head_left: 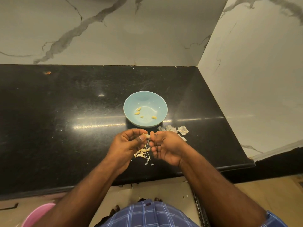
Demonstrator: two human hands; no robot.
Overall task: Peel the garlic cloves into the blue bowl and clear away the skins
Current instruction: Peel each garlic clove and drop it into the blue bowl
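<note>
A light blue bowl [145, 100] stands on the black counter [65, 122] with several peeled yellow cloves [138, 109] inside. Just in front of it, above the counter, both hands meet on one garlic clove [146, 135]. My left hand [129, 143] pinches it between thumb and fingers. My right hand [165, 145] pinches its other end. Unpeeled cloves and bits of skin [141, 153] lie on the counter below the hands. A pile of white papery skins [181, 130] lies right of the bowl, behind my right hand.
Marble walls close off the counter at the back and on the right [255, 79]. The counter's front edge runs just below my wrists. A pink bucket [35, 214] stands on the floor at the lower left. A small orange scrap [47, 72] lies far back left.
</note>
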